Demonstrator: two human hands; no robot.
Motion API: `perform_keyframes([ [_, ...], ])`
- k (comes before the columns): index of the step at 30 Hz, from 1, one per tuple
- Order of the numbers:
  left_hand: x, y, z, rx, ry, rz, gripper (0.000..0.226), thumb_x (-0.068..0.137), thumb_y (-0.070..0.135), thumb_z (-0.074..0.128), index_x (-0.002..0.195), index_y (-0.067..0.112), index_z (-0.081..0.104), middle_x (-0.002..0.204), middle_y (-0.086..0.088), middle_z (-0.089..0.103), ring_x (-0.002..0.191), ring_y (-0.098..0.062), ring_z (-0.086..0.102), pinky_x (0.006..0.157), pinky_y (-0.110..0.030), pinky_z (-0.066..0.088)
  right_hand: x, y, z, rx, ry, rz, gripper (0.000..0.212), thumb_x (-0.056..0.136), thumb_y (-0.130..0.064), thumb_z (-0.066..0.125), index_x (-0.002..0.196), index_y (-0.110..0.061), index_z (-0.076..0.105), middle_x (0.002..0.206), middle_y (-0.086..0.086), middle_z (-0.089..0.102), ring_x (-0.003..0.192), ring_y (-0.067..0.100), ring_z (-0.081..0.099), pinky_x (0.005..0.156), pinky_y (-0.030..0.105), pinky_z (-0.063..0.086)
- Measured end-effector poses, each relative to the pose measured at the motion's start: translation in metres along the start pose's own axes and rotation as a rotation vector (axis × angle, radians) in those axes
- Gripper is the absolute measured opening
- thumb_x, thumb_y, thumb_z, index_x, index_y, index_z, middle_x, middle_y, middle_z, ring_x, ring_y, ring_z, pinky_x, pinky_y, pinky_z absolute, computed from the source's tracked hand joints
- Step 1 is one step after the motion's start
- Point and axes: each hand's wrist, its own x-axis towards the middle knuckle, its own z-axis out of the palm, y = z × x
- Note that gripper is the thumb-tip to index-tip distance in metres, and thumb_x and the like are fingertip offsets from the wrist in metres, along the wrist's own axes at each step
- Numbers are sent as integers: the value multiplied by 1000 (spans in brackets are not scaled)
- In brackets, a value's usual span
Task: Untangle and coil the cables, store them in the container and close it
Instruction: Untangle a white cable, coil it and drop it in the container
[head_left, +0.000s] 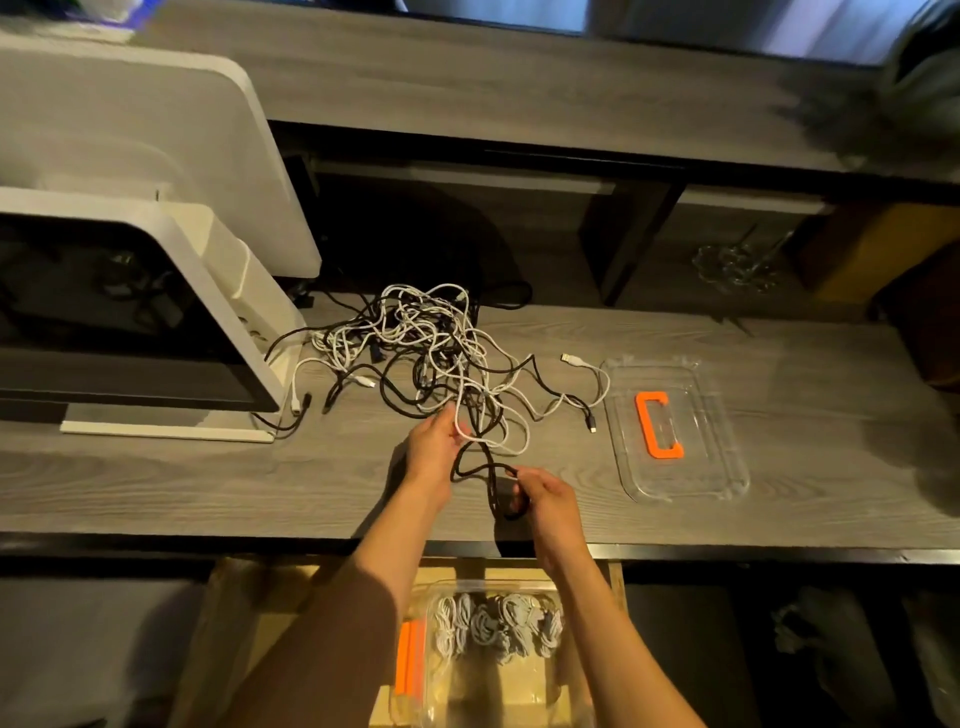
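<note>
A tangle of black and white cables (431, 343) lies on the grey wooden desk (156, 483). At its near edge my left hand (436, 447) grips white and black strands. My right hand (545, 493), closer to me, holds a small loop of black cable (493, 486) that runs up into the tangle. The clear container lid (727, 452) with an orange handle (655, 423) lies flat to the right. Below the desk edge sits the clear container (441, 670), holding several coiled white cables (498, 623); my arms partly hide it.
A white-framed monitor (156, 312) stands at the left, with a white panel (156, 130) behind it. A raised shelf (519, 88) runs along the back, with dark compartments under it. The container rests on a wooden stool (270, 613) in front of the desk.
</note>
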Motion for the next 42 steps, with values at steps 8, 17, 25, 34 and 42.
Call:
perform_keyframes([
  [8,-61,26,-4,-110,-194,101,27,107,20,40,90,7,57,51,7,30,39,-6,25,38,-20,25,-6,-17,13,129,81,-74,21,102,-23,52,114,-14,67,101,3,71,89,7,66,74,16,51],
  [17,-137,69,0,-188,-504,-4,23,105,22,39,89,11,52,49,8,30,35,-4,21,34,-18,15,-52,-67,31,161,-132,-330,43,104,-38,37,131,-14,61,125,3,69,121,18,62,103,37,49],
  [25,-192,138,11,-199,-632,157,23,105,21,39,94,9,56,51,8,28,37,-3,22,36,-17,16,-98,-102,35,125,-282,-534,63,101,-51,27,94,-15,77,95,15,75,100,27,68,103,46,45],
  [34,-226,221,27,-366,-627,276,29,108,22,34,86,13,51,47,8,30,36,-4,24,34,-17,23,-130,-139,30,55,-371,-714,53,91,-56,39,61,-26,70,64,-4,64,69,12,57,74,26,45],
  [42,-229,256,29,-29,-272,570,14,103,15,47,96,11,58,67,-3,64,65,-18,67,63,-34,56,-150,-212,30,91,-201,-888,33,95,-25,50,71,-19,72,51,-13,41,52,1,34,52,22,28],
])
